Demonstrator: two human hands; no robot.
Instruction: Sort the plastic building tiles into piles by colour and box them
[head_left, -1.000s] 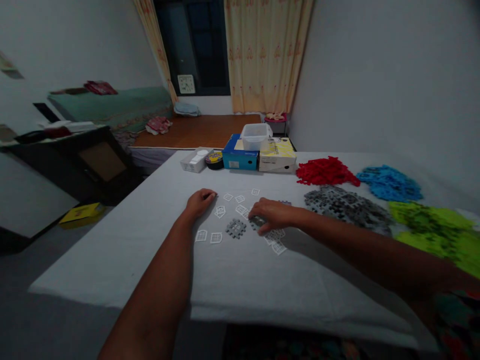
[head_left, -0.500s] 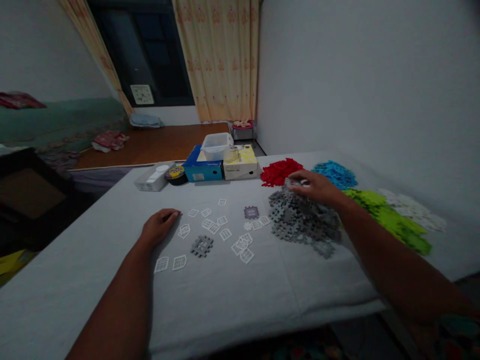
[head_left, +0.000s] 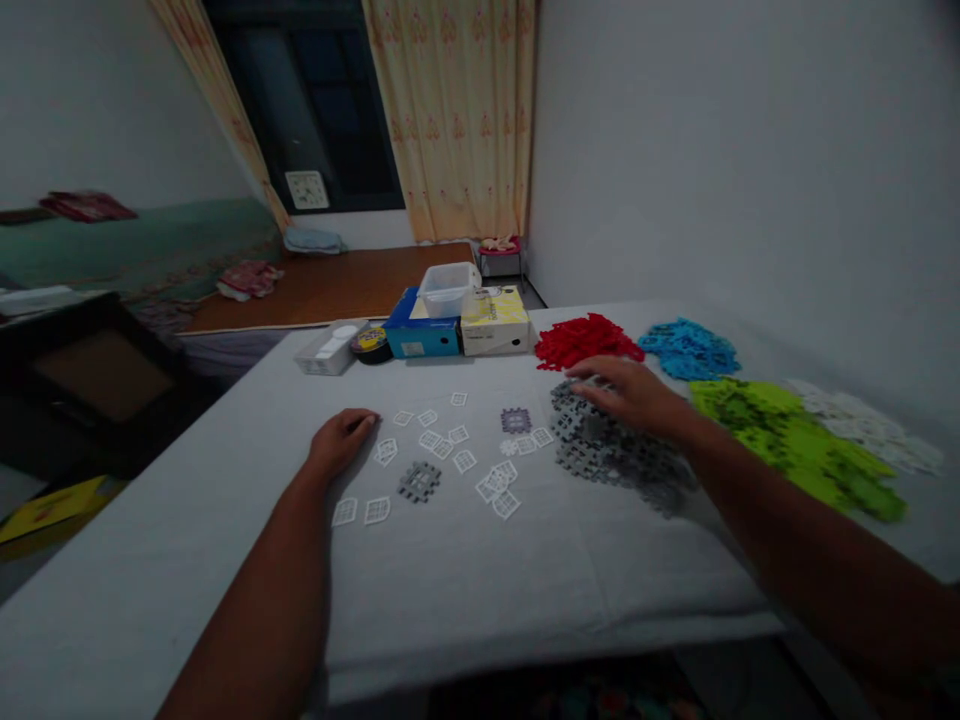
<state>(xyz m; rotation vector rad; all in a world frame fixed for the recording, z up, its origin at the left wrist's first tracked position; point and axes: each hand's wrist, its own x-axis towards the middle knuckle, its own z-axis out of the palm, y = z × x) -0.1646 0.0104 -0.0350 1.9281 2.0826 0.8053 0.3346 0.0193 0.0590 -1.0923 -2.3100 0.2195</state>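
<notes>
Heap of gray, notched plastic pieces [head_left: 589, 455]: directly beneath the right hand [head_left: 626, 392].
Grip: thumb and fingers narrowly parted; whether they hold a piece, I cannot tell.
Square gray notched block [head_left: 418, 484]: well left of the grip, nearer the wearer.
Flat white window-shaped plastic pieces [head_left: 497, 483]: scattered left of the grip.
Left hand [head_left: 341, 442]: loosely curled on white cloth [head_left: 465, 590], farther left; contents hidden.
Red plastic heap [head_left: 585, 338]: just beyond the grip.
</notes>
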